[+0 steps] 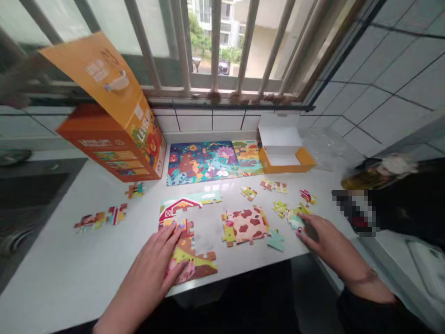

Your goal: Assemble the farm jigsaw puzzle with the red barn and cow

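My left hand (160,255) lies flat, fingers stretched, on a partly joined jigsaw puzzle (205,269) with a red barn roof along its top. At the right, my right hand (321,239) has its thumb and fingertips closed on the edge of a pale blue and white puzzle piece (296,221). Yellow-green pieces (280,208) lie just beside that one. Between my hands sits a joined section with a spotted cow (246,225), a light teal piece (276,240) at its lower right corner. My left palm and fingers hide part of the barn section.
Loose pieces (249,192) lie behind the cow section, and joined strips (100,218) are at the left. A tall orange box (118,144) stands at the back left. Finished picture boards (201,162) and an open yellow box (288,162) line the wall. A bottle (368,174) is at right.
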Demonstrator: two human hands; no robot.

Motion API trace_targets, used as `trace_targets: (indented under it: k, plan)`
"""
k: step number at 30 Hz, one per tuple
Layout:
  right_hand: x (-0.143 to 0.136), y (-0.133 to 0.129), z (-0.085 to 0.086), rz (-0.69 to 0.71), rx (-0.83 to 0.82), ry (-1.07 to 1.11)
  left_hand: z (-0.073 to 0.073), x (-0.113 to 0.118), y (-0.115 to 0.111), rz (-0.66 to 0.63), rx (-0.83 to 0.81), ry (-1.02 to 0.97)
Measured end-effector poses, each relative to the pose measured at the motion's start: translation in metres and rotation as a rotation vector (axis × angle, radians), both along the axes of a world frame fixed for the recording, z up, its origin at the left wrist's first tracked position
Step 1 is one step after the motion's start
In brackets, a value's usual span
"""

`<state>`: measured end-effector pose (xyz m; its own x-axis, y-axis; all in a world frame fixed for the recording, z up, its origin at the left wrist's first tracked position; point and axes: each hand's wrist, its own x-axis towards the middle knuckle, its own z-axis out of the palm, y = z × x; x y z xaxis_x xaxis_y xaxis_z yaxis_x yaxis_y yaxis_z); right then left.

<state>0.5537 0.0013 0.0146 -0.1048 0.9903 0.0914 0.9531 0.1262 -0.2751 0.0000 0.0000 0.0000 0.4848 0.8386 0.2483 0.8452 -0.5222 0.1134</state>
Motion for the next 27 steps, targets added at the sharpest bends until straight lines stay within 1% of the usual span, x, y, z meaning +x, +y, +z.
trace_targets:
  k: [4, 9, 13, 17, 22, 27]
  plan:
    - [-0.001, 0.005, 0.010, 0.041, -0.012, 0.039, 0.002, -0.001, -0.001, 0.003, -0.014, -0.021]
    - [-0.008, 0.012, 0.019, 0.019, 0.006, 0.056, 0.004, 0.000, -0.002, 0.019, -0.049, -0.047]
    - [-0.003, 0.020, 0.013, 0.051, 0.034, 0.057, 0.006, 0.001, -0.003, 0.032, -0.072, -0.060]
    - [0.008, 0.024, 0.007, 0.026, -0.028, 0.076, 0.007, 0.001, -0.004, 0.035, -0.091, -0.078]
    - [0.013, 0.024, 0.006, 0.000, -0.017, 0.127, 0.007, 0.002, -0.005, 0.052, -0.096, -0.117]
    - [0.017, 0.026, 0.005, -0.038, -0.092, 0.133, 0.006, 0.001, -0.006, 0.054, -0.108, -0.078]
